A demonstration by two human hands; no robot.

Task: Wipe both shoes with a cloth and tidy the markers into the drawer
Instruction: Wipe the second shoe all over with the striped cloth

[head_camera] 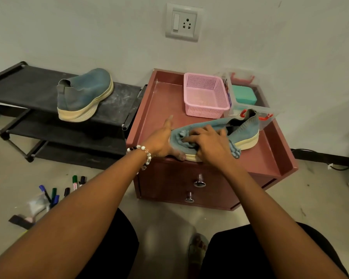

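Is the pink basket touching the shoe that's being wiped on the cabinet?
Apart. The head view shows a strip of bare cabinet top between the pink basket and the shoe.

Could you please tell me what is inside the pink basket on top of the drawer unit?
The pink basket looks empty: only its perforated floor and walls show. Its near wall hides the front strip of the floor.

We list: one blue-grey knit shoe (244,127) with cream sole, lying on the maroon drawer unit (270,158), a blue cloth (181,140) bunched on its toe; its mate (85,95) upright on the black rack (28,83); assorted markers (65,191) scattered on the floor.
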